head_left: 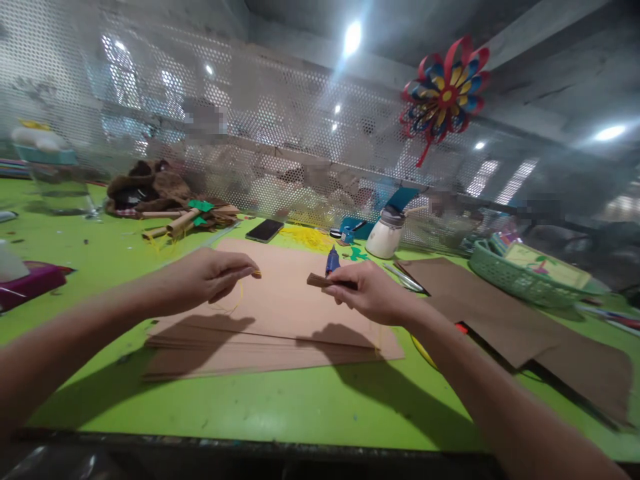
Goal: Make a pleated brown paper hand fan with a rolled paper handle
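Observation:
My left hand (225, 275) is above the tan paper sheets (280, 303), its fingers pinched together. A tiny yellow-brown piece (257, 273) shows at its fingertips, too small to tell its kind. Below that hand a thin yellow strand (239, 299) lies over the paper. My right hand (367, 287) is closed on a short, flat brown strip (318, 280), whose end points left towards my other hand. Just behind the strip stands a blue pointed nozzle (333, 260), its lower part hidden by my right hand. The two hands are apart.
Behind the paper lie a phone (265, 231), yellow shreds (310, 236) and a white jar (386, 233). Rolled brown tubes (185, 222) are at back left. Brown sheets (480, 300) and a green basket (520, 273) stand right. A perforated screen (280, 133) borders the table.

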`<state>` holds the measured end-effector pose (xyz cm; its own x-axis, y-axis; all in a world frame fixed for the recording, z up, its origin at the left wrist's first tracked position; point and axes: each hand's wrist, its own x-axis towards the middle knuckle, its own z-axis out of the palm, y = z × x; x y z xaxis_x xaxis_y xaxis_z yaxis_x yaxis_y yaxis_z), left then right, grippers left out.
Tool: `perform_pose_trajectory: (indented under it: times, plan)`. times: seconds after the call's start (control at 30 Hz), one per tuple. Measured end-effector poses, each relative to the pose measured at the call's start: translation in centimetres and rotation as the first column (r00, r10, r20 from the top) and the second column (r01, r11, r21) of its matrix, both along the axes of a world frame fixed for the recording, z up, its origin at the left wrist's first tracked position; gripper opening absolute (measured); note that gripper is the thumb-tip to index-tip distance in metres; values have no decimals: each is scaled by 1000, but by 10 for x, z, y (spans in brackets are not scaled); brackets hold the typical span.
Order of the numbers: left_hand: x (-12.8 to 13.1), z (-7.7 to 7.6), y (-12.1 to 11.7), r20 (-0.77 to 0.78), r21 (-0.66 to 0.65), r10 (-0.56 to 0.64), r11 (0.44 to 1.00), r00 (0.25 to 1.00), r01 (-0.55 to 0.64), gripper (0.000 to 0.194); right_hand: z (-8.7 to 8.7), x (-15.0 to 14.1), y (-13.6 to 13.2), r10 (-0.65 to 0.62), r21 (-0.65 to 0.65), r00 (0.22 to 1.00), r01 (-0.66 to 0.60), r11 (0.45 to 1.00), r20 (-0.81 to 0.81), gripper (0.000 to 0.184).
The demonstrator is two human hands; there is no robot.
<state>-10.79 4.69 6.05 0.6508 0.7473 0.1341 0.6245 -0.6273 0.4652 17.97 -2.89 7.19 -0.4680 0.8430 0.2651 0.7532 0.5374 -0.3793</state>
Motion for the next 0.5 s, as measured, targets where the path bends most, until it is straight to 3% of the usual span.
perform_pose_trajectory:
  times: [0.13, 0.2, 0.27, 0.3, 0.33, 0.4, 0.43, 0.5]
  plan:
    - [-1, -5, 3, -34, -40, -67, 997, 997, 66, 40, -12, -3, 4, 4, -2, 999, -3, 1000, 35, 19]
    - [5, 1, 0, -1, 99, -34, 994, 999, 34, 39, -18, -5, 6, 2, 0, 999, -2, 1000, 45, 18]
    - [17, 11, -8, 70, 297, 24, 954, 997, -44, 39, -22, -10, 8, -2, 8, 998, 2, 1000, 60, 19]
    - [24, 17, -12, 99, 346, -4, 938, 995, -30, 39, -24, -12, 9, -2, 13, 998, 1, 1000, 67, 19]
    - [32, 24, -16, 118, 336, -93, 941, 989, 48, 40, -25, -15, 9, 2, 17, 997, -3, 1000, 74, 20]
    - [43, 34, -17, 185, 100, -284, 958, 941, 270, 41, -26, -19, 9, 12, 23, 996, -14, 1000, 86, 21]
    - [45, 37, -14, 339, -31, -303, 942, 890, 333, 36, -27, -21, 9, 13, 26, 996, -15, 1000, 91, 21]
    - [41, 38, 2, 702, -145, -50, 967, 710, 212, 30, -28, -23, 9, 5, 30, 995, -8, 1000, 96, 20]
